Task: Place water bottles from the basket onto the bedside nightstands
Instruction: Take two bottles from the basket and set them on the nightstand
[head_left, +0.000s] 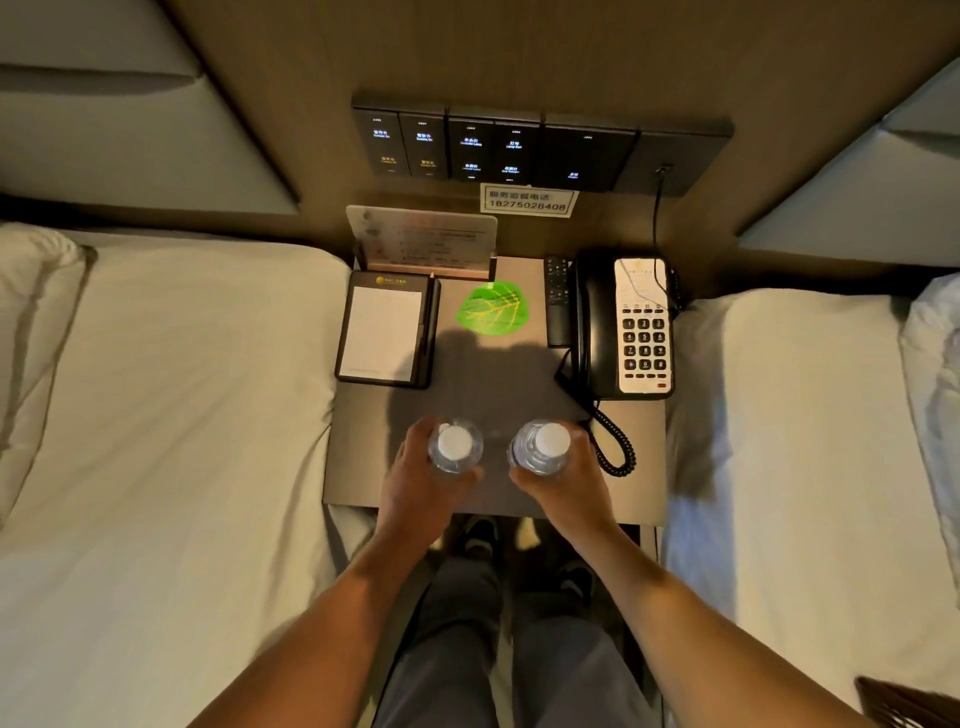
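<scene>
Head view, looking straight down at the nightstand surface (363, 467) between two beds. Left hand (421, 483) wrapped around the left bottle (455, 446), grip closed on its body from the near and left sides, white cap facing up. Right hand (566, 486) wrapped around the right bottle (540, 447), grip closed on it from the near and right sides, fingertips curling round the far edge. Both bottles upright, clear plastic, side by side with a small gap between them, over the near-middle part of the surface; cannot tell whether their bases touch it. Farther back on the surface: a notepad (384, 332) in a dark holder at left, a green leaf-shaped coaster (493, 312) in the middle, a remote control (558, 301) lying just beside a black telephone (623, 327) at right, its coiled cord (615, 447) looping near the right bottle. A card stand (421, 239) sits at the back edge, below a wall switch panel (519, 145). Corner of a woven basket (909, 701) shows at the lower right, on the right bed (779, 415).
</scene>
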